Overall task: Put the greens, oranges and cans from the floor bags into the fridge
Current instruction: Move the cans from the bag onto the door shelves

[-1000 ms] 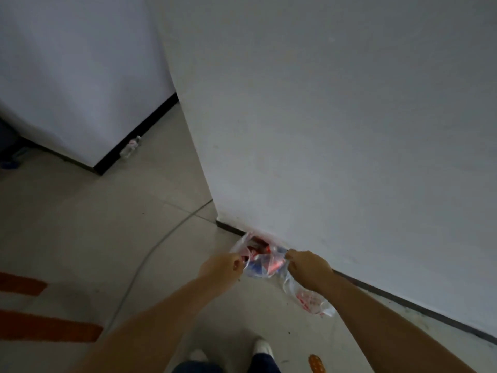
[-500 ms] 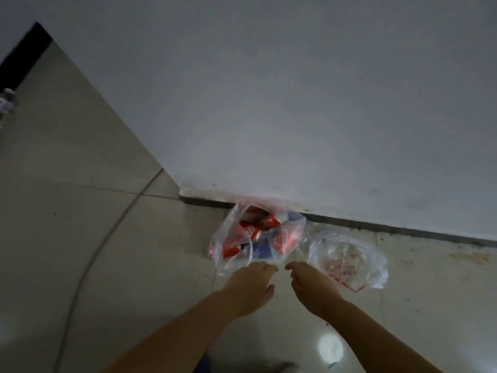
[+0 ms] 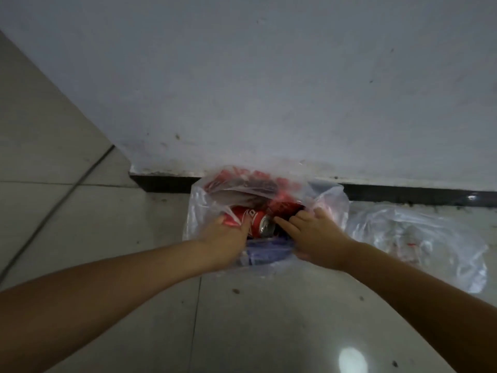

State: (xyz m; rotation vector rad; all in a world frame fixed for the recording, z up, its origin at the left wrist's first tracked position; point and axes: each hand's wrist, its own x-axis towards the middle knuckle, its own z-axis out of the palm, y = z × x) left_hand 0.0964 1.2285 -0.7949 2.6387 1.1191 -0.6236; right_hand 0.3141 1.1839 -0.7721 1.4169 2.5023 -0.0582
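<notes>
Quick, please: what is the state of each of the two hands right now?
Left hand: grips a red can inside the plastic bag.
Right hand: in the bag, fingers curled; a grip cannot be told.

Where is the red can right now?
Head view, centre: the red can lies in the bag by the wall, against the left hand.

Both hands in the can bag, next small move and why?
Probably close the left hand round the red can and lift it out: its fingers already lie on the can, while the right hand spreads the bag mouth open.
</notes>
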